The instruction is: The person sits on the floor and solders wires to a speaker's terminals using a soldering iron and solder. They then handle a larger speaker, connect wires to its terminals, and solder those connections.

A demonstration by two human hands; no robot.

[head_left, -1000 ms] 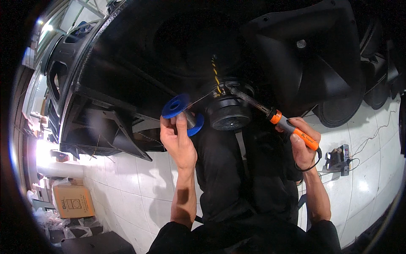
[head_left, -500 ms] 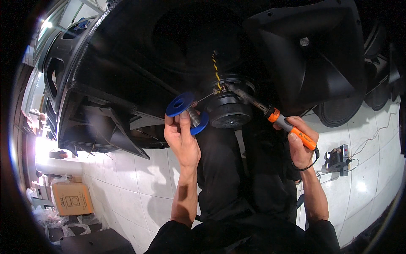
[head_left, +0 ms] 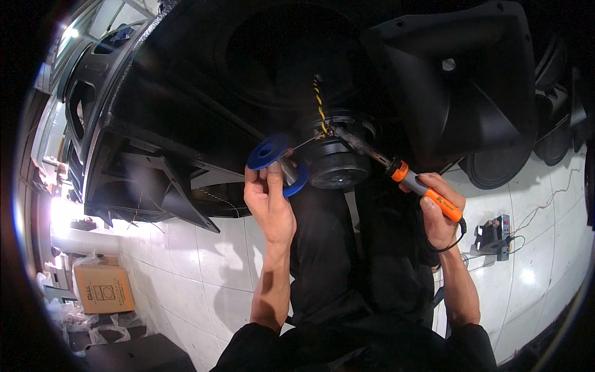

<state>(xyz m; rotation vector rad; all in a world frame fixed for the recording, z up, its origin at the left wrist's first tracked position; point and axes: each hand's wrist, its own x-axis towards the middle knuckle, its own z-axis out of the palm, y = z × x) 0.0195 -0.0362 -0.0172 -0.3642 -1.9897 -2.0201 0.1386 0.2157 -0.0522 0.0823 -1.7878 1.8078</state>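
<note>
My left hand grips a blue-flanged spool of solder wire, its fingers closed round the core. From the spool a thin strand of solder runs up and right to a terminal on a round black speaker driver. A twisted yellow and black wire comes down from the dark cabinet to that same terminal. My right hand is closed on the orange and grey handle of a soldering iron. The iron's tip is at the terminal, close to the end of the solder; exact contact is too small to tell.
A large black speaker cabinet fills the upper left. At the upper right is a black horn. A power strip with a black device lies on the white tiled floor. A cardboard box stands at the lower left.
The spool and my left hand have shifted very slightly to the right. The soldering iron stays at the terminal, almost unmoved.
</note>
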